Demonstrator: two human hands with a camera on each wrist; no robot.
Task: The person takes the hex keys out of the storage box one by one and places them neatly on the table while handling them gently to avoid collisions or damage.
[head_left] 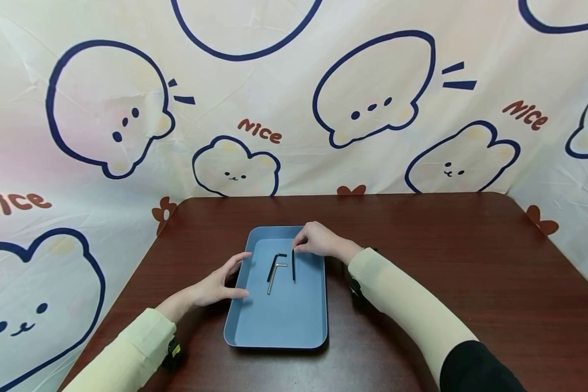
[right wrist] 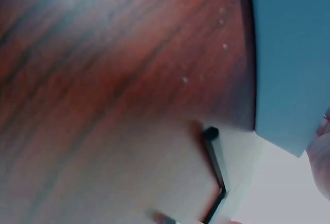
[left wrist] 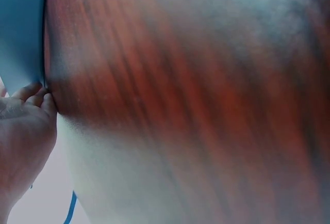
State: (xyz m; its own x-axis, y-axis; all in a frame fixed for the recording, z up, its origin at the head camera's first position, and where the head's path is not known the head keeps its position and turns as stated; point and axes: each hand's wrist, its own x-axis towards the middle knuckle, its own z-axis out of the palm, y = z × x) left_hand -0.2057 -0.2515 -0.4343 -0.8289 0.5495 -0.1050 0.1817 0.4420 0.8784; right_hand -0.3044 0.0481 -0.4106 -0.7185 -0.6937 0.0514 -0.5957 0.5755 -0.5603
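Note:
A blue tray (head_left: 279, 326) lies on the table, with a black hex key (head_left: 271, 268) and a silver hex key (head_left: 273, 277) side by side in it. To their right, my right hand (head_left: 318, 239) pinches the upper end of another black hex key (head_left: 293, 267); its short arm is hidden by the fingers. My left hand (head_left: 215, 283) rests at the tray's left rim, thumb and forefinger spread. In the left wrist view, the left hand's other fingers (left wrist: 38, 97) are bent at the tray's outer side.
Outside the tray, the right wrist view shows a black hex key (right wrist: 216, 162) on the brown table (right wrist: 129, 69). Part of another object (right wrist: 166, 219) shows at that view's bottom edge. A cloth with printed bears (head_left: 235, 169) hangs behind the table.

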